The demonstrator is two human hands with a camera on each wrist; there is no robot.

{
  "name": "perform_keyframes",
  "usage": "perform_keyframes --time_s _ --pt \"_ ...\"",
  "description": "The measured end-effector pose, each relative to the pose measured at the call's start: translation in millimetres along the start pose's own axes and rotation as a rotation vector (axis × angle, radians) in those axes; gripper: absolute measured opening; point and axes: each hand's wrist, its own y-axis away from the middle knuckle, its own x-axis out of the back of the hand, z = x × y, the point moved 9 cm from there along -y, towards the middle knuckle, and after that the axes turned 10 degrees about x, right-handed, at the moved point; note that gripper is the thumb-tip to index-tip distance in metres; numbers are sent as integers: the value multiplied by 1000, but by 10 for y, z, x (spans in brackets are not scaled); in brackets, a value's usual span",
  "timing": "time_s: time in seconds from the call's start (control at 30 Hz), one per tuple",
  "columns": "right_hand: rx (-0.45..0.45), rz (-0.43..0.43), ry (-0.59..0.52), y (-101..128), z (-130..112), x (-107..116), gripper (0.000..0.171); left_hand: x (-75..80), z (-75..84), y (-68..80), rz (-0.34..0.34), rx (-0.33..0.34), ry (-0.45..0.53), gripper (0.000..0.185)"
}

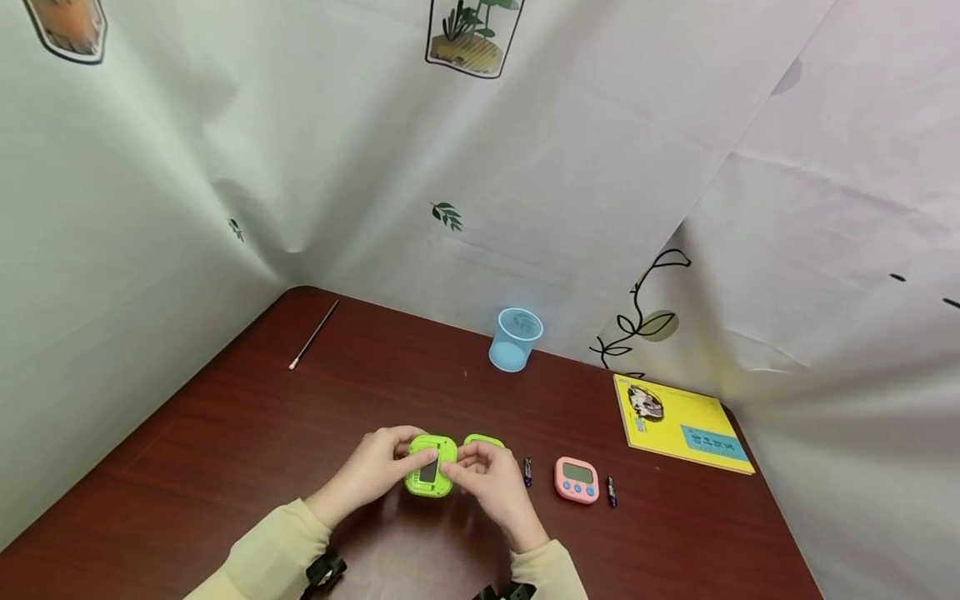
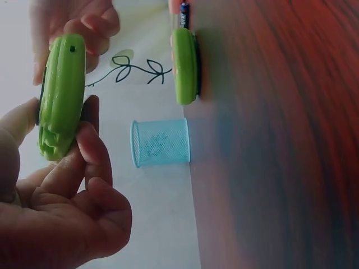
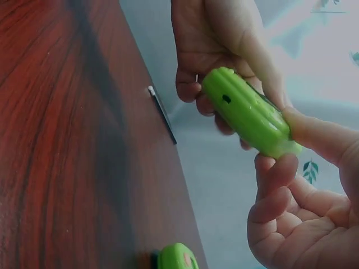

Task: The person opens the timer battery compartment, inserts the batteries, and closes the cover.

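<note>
Both hands, left hand (image 1: 375, 468) and right hand (image 1: 489, 482), are being curled round the green timer (image 1: 431, 467), pinched by its edges and lifted off the wooden table (image 1: 225, 433), so its back is being exposed, apparently for the battery compartment.
</note>
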Motion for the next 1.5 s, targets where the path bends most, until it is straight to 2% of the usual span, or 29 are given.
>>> perform_keyframes --time_s 0.1,0.23,0.37,0.43,0.57,0.67,0.83,0.97,1.2,1.33,1.5 --pt "37 16 53 29 -200 0 19 5 -36 1 9 40 -32 36" --pt "76 40 134 85 -485 -4 18 15 -54 7 10 59 -52 38" --pt "109 62 166 113 -600 -7 17 20 -74 7 15 68 -66 39" --pt "120 67 177 117 -602 -10 17 19 -89 7 15 69 -73 40" --pt "154 82 228 71 -383 1 18 30 -112 16 17 79 -87 40" --pt "228 89 304 43 -288 2 19 38 -116 22 19 96 -100 40" --pt "392 84 465 71 -431 -62 24 14 -127 23 -4 121 -111 38" --pt "469 65 529 94 -474 -132 28 -22 -157 29 -34 144 -125 39" --pt "494 31 537 115 -485 -192 33 -49 -161 31 -63 131 -103 34" --pt "482 17 537 115 -481 -198 33 -28 -160 24 -58 129 -90 33" --pt "446 -9 524 100 -443 -203 30 -17 -146 22 -55 95 -87 31"
